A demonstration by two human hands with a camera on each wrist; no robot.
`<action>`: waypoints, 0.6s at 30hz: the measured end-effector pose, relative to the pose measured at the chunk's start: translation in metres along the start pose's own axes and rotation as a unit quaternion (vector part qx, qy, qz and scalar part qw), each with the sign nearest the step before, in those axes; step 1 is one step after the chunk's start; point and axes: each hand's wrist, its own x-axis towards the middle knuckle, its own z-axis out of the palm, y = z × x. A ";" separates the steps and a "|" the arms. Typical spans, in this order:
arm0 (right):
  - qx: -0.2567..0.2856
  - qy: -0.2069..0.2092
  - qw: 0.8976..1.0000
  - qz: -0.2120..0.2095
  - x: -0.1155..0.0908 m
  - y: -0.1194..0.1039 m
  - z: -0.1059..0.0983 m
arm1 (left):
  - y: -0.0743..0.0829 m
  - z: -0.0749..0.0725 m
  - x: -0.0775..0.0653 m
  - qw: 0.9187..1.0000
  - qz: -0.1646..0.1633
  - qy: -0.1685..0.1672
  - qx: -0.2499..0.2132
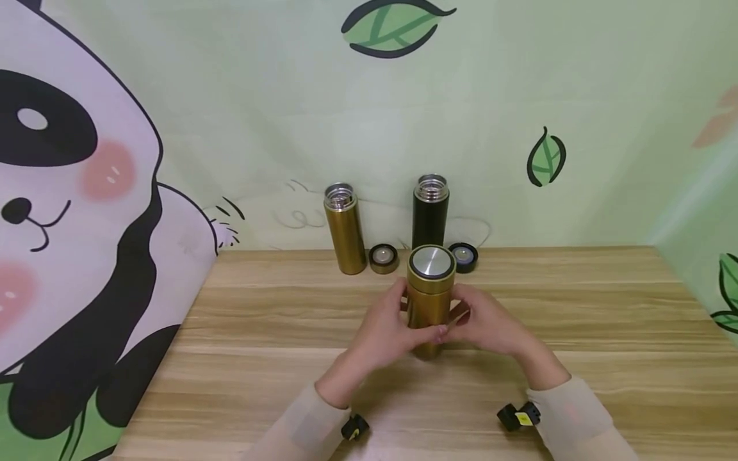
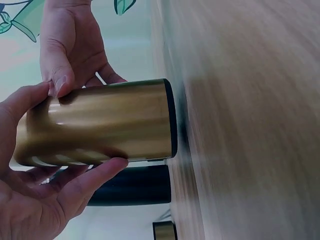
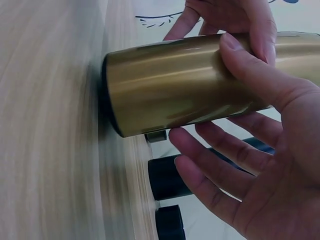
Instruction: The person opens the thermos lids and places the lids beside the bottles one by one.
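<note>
A lidded gold thermos [image 1: 429,310] stands upright between my two hands, its brushed silver lid top [image 1: 432,262] facing up. My left hand [image 1: 383,326] grips it from the left, thumb across the front and fingers round the far side. From the right, my right hand [image 1: 490,318] holds the same body, its thumb meeting the left thumb at the front. In the left wrist view the thermos's dark base rim [image 2: 171,119] is close over the wooden table. The right wrist view shows several right-hand fingers [image 3: 220,170] along the body's far side.
Behind stand an uncapped gold thermos [image 1: 346,234] and an uncapped black thermos [image 1: 430,214]. A lid [image 1: 383,258] lies beside the gold one, another lid [image 1: 464,257] beside the black one. The wooden table [image 1: 259,358] ends at a printed backdrop [image 1: 277,128].
</note>
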 end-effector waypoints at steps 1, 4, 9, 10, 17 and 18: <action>-0.005 -0.003 1.000 -0.001 0.000 -0.001 0.000 | 0.000 0.000 0.000 1.000 0.002 -0.003 0.004; -0.014 -0.010 1.000 -0.004 0.000 -0.002 -0.001 | 0.000 0.000 -0.001 1.000 0.007 -0.009 0.009; -0.023 -0.014 0.999 -0.020 0.001 -0.003 0.000 | -0.002 -0.001 -0.001 1.000 0.016 -0.014 0.007; -0.025 -0.014 0.999 -0.023 0.001 -0.003 0.000 | -0.002 -0.001 -0.001 1.000 0.019 -0.015 0.006; -0.040 -0.012 0.999 -0.023 -0.001 -0.002 0.000 | -0.004 -0.001 -0.001 0.999 0.028 -0.030 0.003; -0.042 -0.011 0.999 -0.022 -0.001 -0.002 0.000 | -0.004 -0.001 0.000 0.999 0.029 -0.032 0.004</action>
